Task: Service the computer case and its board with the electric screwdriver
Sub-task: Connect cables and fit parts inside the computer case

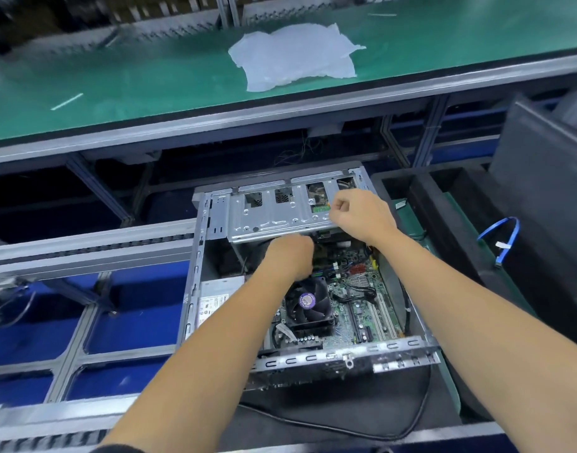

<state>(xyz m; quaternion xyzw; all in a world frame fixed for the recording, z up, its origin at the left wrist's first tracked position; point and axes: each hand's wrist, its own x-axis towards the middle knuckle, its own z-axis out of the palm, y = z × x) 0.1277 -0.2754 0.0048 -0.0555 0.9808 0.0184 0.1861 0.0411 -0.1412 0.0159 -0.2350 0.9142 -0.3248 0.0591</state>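
Both hands reach into the open computer case (215,223), which holds the board (362,305) and its fan (308,302). Right hand (359,217) curls, pinching something unclear at the drive cage (280,214); left hand (290,256) dips beneath the cage, grip hidden.

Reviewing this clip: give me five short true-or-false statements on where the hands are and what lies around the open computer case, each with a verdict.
1. The open grey metal computer case shows a black cooling fan with a purple label. True.
2. The right hand rests on the green belt. False: it sits curled at the silver metal drive cage.
3. The left hand reaches under that cage. True.
4. An electric screwdriver is in the left hand's grip. False: none is visible.
5. A crumpled white plastic sheet lies on the green conveyor belt. True.
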